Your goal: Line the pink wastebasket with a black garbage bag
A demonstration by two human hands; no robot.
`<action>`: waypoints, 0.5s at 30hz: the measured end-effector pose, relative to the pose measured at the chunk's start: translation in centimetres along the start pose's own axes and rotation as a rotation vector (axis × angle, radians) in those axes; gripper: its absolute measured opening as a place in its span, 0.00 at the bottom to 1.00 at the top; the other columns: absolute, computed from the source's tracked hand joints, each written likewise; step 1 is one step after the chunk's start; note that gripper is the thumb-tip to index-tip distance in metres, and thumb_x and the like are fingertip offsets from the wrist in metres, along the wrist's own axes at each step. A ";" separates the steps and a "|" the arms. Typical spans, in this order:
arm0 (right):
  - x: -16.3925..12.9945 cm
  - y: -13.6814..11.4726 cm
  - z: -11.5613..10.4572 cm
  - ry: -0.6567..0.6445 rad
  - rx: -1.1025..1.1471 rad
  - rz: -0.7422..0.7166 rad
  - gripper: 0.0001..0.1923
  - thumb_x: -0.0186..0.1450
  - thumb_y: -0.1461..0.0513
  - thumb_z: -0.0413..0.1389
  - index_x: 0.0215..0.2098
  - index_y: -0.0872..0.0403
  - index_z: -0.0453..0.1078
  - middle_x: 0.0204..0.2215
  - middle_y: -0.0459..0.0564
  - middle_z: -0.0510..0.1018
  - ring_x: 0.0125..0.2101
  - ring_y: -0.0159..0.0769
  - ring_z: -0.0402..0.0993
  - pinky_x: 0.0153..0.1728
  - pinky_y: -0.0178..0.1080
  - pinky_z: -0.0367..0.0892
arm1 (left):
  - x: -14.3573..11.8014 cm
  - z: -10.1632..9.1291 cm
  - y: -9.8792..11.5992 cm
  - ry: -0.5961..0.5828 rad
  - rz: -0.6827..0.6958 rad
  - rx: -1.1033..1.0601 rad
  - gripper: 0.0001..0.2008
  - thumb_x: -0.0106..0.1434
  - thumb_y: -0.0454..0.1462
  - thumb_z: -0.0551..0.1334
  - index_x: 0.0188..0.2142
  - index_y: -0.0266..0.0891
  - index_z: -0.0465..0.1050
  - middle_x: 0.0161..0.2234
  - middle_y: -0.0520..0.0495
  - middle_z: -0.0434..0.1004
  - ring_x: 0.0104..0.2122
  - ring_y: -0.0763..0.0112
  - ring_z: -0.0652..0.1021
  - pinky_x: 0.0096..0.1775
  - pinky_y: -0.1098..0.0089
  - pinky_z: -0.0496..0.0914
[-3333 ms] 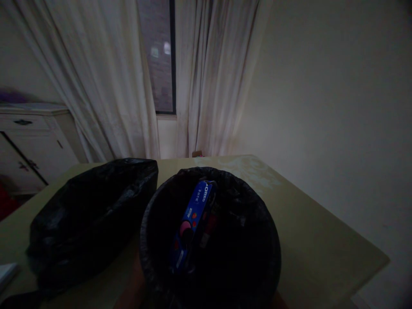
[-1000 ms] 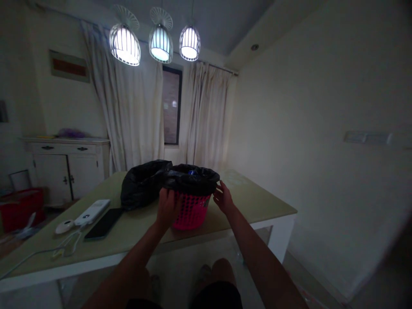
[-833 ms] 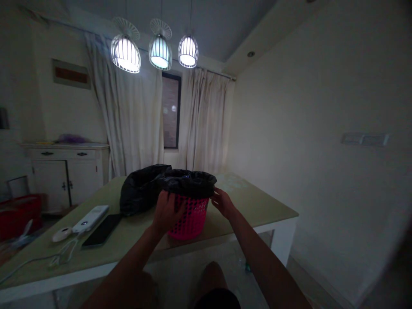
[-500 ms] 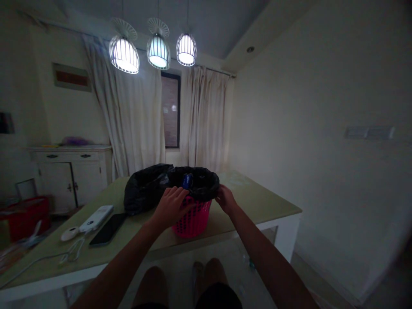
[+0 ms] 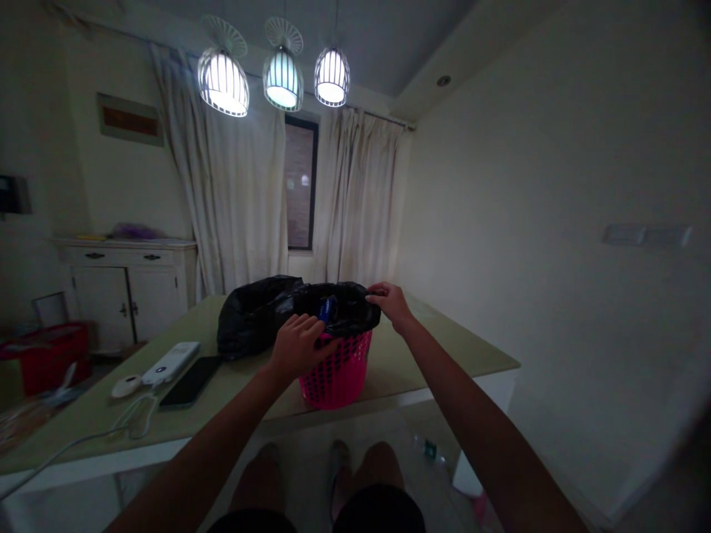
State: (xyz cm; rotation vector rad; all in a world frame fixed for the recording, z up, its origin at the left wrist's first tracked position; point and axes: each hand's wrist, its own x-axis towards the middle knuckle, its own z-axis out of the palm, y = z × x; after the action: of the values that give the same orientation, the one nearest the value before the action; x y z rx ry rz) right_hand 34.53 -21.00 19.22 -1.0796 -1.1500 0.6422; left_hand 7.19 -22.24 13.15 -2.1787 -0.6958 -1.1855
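A pink plastic basket (image 5: 338, 374) with holes in its wall stands near the table's front edge. Over its rim is folded a black plastic bag (image 5: 252, 314), whose loose bulk spills onto the table on the left. Inside the mouth shows a small blue item (image 5: 327, 309), too dim to name. My left hand (image 5: 303, 344) grips the near left rim, fingers over the bag and thumb against the basket's outside. At the right side of the rim, my right hand (image 5: 389, 302) pinches the bag's edge between thumb and fingers.
On the greenish table (image 5: 433, 348), a dark phone (image 5: 190, 382) lies left of the basket. Beside it are a white device (image 5: 171, 363), a round white object (image 5: 126, 386) and a white cable (image 5: 141, 414). A plastic bottle (image 5: 429, 448) lies on the floor.
My right hand has risen from the basket's outer right side to the top of the rim, at the bag's edge. The left hand keeps its place. The camera view has shifted slightly.
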 end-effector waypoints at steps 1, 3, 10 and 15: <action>0.3 -0.4 0.3 -0.020 -0.032 0.002 0.13 0.45 0.67 0.71 0.30 0.54 0.82 0.26 0.47 0.83 0.30 0.38 0.76 0.35 0.39 0.68 | 0.0 0.0 0.0 0.006 -0.010 0.007 0.23 0.72 0.54 0.64 0.27 0.44 0.71 0.27 0.47 0.76 0.32 0.59 0.76 0.39 0.59 0.65; 0.8 -0.9 0.9 -0.030 -0.072 0.018 0.12 0.45 0.70 0.71 0.29 0.54 0.82 0.25 0.48 0.82 0.28 0.37 0.75 0.33 0.38 0.67 | 0.1 0.1 0.1 0.022 -0.003 0.023 0.23 0.72 0.54 0.64 0.27 0.43 0.71 0.26 0.47 0.76 0.32 0.60 0.77 0.39 0.59 0.65; 1.6 -1.3 2.1 0.063 0.100 0.157 0.11 0.51 0.72 0.68 0.31 0.56 0.76 0.22 0.45 0.78 0.24 0.32 0.73 0.25 0.33 0.67 | 0.1 -0.5 -0.3 0.081 0.026 0.074 0.22 0.71 0.52 0.67 0.26 0.43 0.72 0.25 0.49 0.76 0.29 0.62 0.77 0.36 0.60 0.65; 0.4 -1.9 2.4 0.098 0.240 0.248 0.11 0.55 0.72 0.66 0.30 0.54 0.71 0.18 0.40 0.70 0.18 0.26 0.65 0.17 0.28 0.60 | 0.0 -1.0 -1.1 0.101 0.097 0.087 0.21 0.72 0.50 0.68 0.27 0.42 0.72 0.25 0.50 0.76 0.29 0.63 0.78 0.36 0.61 0.65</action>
State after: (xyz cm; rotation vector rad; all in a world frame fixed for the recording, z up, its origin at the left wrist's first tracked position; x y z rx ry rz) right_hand 32.18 -20.61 21.22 -1.0429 -0.8375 0.8882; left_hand 5.91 -22.18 13.88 -2.0427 -0.5816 -1.1839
